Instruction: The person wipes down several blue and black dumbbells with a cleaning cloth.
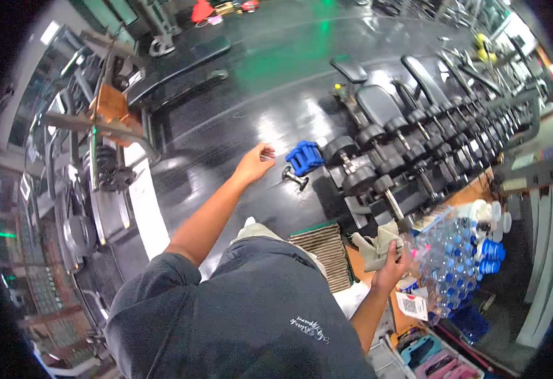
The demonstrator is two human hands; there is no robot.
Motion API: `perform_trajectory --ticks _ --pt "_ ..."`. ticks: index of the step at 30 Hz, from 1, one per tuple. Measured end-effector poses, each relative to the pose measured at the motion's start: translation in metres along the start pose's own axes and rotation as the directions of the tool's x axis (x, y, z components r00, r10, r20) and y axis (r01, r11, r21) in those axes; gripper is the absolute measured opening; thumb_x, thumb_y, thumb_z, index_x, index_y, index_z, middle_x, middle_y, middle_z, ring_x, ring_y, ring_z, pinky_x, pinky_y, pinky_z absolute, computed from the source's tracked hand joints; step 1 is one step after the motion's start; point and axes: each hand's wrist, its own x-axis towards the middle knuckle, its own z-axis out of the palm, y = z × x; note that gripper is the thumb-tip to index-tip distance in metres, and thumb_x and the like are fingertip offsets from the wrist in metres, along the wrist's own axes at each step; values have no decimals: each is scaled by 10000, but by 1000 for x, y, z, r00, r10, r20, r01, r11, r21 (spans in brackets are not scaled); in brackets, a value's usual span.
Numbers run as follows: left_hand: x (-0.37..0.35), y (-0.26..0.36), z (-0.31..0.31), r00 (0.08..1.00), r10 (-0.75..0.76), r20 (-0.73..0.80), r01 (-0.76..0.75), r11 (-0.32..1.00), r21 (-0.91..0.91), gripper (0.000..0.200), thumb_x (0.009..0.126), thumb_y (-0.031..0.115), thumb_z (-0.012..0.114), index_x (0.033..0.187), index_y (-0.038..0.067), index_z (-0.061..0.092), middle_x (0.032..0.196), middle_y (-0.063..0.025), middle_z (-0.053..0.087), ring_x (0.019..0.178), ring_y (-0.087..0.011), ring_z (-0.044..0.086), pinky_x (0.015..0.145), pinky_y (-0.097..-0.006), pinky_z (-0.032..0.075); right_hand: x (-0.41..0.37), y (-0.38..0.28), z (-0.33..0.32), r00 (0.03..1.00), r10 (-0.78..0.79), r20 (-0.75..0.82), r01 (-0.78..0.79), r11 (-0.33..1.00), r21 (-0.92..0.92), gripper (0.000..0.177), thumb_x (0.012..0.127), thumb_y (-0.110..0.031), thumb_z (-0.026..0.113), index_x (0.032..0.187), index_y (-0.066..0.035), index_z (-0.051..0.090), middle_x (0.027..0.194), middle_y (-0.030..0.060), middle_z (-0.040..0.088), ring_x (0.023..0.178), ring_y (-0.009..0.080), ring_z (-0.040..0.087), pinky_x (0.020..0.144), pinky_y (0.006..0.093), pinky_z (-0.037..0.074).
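My left hand (pixel 255 164) hangs in the air over the dark floor, fingers loosely bent and apart, with nothing in it. Just right of it on the floor are a blue dumbbell set (pixel 304 158) and a small black dumbbell (pixel 295 179); the hand appears apart from both. In my right hand (pixel 391 268) is a crumpled beige-grey cloth (pixel 376 247), its folds gripped by the fingers and thumb. The cloth is held near the end of the dumbbell rack and beside several clear plastic bottles (pixel 444 252) with blue caps.
A long rack of black dumbbells (pixel 390 151) runs to the upper right, with padded benches (pixel 377 104) behind it. A striped mat (pixel 324 252) lies by my feet. Weight machines (pixel 99 158) stand at left. A card with a printed code (pixel 410 306) is near the bottles.
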Motion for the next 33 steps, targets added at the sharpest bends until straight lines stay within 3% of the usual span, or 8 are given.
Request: perform_trajectory --ticks 2,7,10,17,22,27,33 --pt "-14 -21 -36 999 -43 -32 42 999 -32 374 880 88 692 1243 29 622 1168 -95 718 1041 -187 680 932 -336 544 -6 0 34 997 20 70 -19 1000 -13 288 1024 -198 679 1215 16 665 1110 86 704 970 171 668 861 327 535" --pt "-46 -58 -144 984 -170 -60 164 982 -89 352 897 54 683 1240 21 611 1183 -95 696 1085 -176 660 951 -322 525 -20 17 139 997 9 79 -4 998 -60 322 1032 -257 662 1208 13 667 1098 76 696 952 165 658 844 327 531" --pt "-52 -93 -215 980 -147 -134 138 988 -72 354 886 114 691 1225 32 629 1136 -62 720 1016 -167 681 932 -330 533 -36 26 209 998 -17 62 25 992 -125 335 1044 -254 644 1205 39 668 1092 87 693 954 163 642 845 327 530" --pt "-26 -145 -336 982 -174 -79 164 979 -124 339 891 114 697 1217 37 643 1130 -49 717 969 -152 667 918 -323 532 -64 63 319 998 -69 -10 66 977 -205 403 1040 -299 647 1233 54 641 1139 117 683 988 200 664 857 349 545" --pt "47 -133 -357 978 -201 64 205 976 -76 311 903 64 695 1207 27 643 1151 -66 708 1064 -158 666 961 -312 515 -67 56 380 993 -44 -112 35 996 -84 350 1048 -264 637 1189 55 638 1077 93 673 938 174 639 818 328 530" --pt "146 -127 -344 977 -119 177 128 991 -43 292 908 124 702 1175 10 668 1106 -79 721 1006 -167 681 904 -322 533 -12 80 415 992 -40 -122 40 999 -6 346 1055 -272 623 1187 48 630 1066 84 663 929 167 630 815 332 527" --pt "245 -127 -341 921 -134 365 159 986 -40 264 938 154 720 1169 35 673 1046 -50 722 966 -145 673 879 -305 529 60 84 471 990 -12 -138 14 1000 14 312 1075 -278 590 1168 16 643 1028 62 678 910 148 636 812 310 514"
